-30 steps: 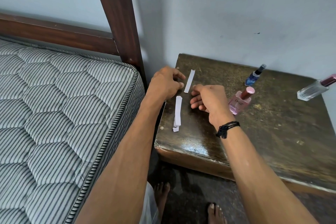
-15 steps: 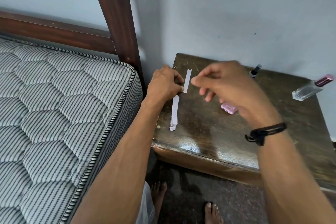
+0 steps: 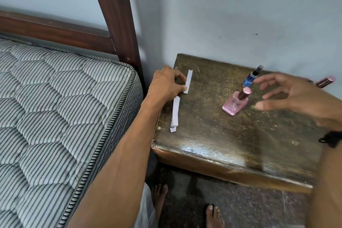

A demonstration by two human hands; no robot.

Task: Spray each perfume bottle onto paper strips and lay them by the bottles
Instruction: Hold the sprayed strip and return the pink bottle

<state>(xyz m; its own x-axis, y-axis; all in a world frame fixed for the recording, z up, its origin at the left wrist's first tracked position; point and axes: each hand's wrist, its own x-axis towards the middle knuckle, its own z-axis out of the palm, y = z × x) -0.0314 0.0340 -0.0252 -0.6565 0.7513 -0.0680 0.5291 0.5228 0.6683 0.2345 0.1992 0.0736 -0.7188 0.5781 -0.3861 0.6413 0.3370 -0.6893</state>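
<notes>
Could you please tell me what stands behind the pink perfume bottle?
A small blue bottle with a dark cap stands just behind the pink bottle, nearer the wall. The right hand covers most of a third bottle.

Our right hand [image 3: 296, 98] quits the left side of the table, where a second ago it lay curled beside the upper paper strip [image 3: 188, 81]. It now hangs at the right edge of the frame, fingers spread and motion-blurred. Half a second ago it crossed the centre and covered most of the pink bottle [image 3: 234, 103]; that bottle now shows whole, just left of the fingertips. The hand now hides the body of the clear bottle [image 3: 326, 81], leaving only its pink cap.
</notes>
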